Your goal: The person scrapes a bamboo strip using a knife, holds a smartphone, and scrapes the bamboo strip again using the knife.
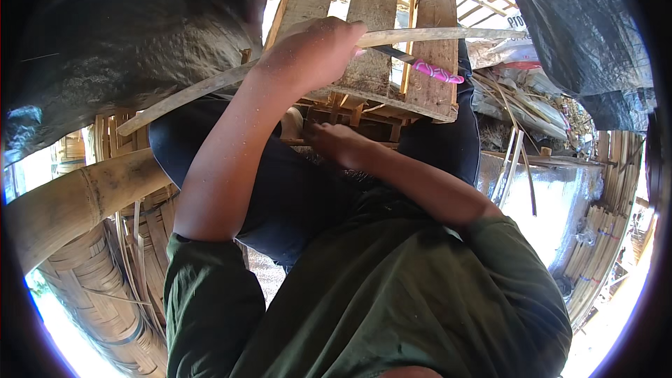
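Observation:
My left hand (318, 49) is closed round a long, flat, slightly curved bamboo strip (185, 98). The strip crosses in front of me from lower left to upper right, passing behind my left forearm. A knife with a pink patterned handle (437, 71) lies across the wooden slats (367, 10), just right of that hand; its dark blade points toward the fingers. Lower down, below the front edge of the slats, my right hand (336, 143) is in shadow between my knees. Its fingers look curled, and what they hold, if anything, is hidden.
Dark plastic sheeting (126, 42) hangs at the left, with another sheet (581, 35) at the upper right. A thick bamboo pole (91, 189) comes in from the left above woven bamboo (98, 287). Thin strips (514, 161) and bundled bamboo (598, 252) stand at the right.

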Action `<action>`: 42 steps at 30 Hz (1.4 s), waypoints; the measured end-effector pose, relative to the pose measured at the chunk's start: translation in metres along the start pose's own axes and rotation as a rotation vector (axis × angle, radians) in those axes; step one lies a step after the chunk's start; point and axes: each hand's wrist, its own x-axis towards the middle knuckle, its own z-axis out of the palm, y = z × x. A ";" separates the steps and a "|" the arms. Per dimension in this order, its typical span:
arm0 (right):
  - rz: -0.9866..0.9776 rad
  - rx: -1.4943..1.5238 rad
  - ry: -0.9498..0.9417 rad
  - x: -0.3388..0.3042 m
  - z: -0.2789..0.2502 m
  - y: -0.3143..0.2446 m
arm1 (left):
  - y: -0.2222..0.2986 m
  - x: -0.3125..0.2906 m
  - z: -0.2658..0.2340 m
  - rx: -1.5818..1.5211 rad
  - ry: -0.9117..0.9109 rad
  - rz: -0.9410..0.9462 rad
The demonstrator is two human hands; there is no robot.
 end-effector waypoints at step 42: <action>-0.657 0.036 0.115 0.037 0.030 0.038 | -0.002 0.003 0.012 -0.002 0.040 0.020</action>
